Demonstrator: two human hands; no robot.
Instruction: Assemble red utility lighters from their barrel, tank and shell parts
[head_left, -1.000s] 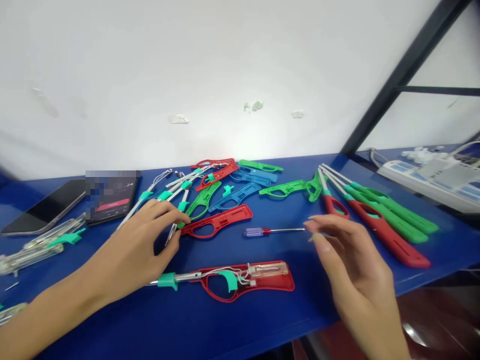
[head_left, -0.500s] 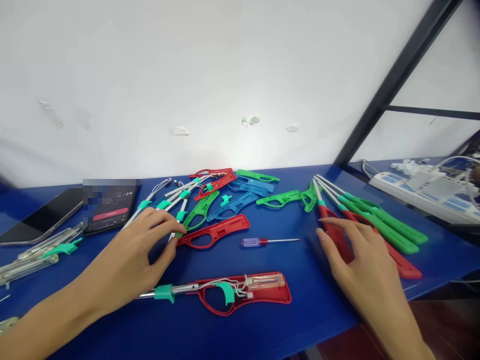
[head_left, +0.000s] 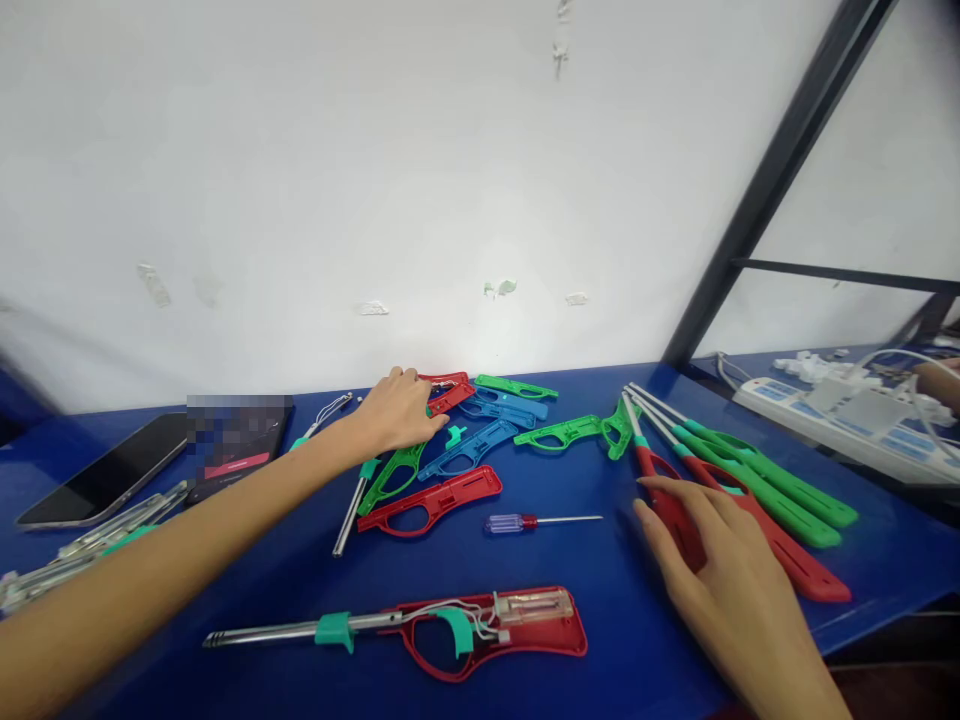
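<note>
My left hand (head_left: 397,410) reaches over the back of the pile, at a red casing half (head_left: 451,396); its fingertips are hidden, so its grip does not show. My right hand (head_left: 712,560) has thumb and fingers apart beside the assembled red lighter (head_left: 675,515), holding nothing. A red half-shell with metal tube, wires and clear tank (head_left: 532,605) lies in front. Behind it are a purple-handled screwdriver (head_left: 506,523), a red casing half (head_left: 442,500), a green one (head_left: 394,475) and a blue one (head_left: 469,450).
Two phones (head_left: 112,470) and clear parts (head_left: 124,520) lie at the left. Green lighters (head_left: 787,490) are at the right, near a white power strip (head_left: 840,420). A dark metal frame (head_left: 772,190) stands behind. Another person's hand (head_left: 939,382) shows at the right edge.
My left hand has moved up and right, from the near green casing to the back of the pile. The view has tilted up slightly. My right hand stays beside the red lighter.
</note>
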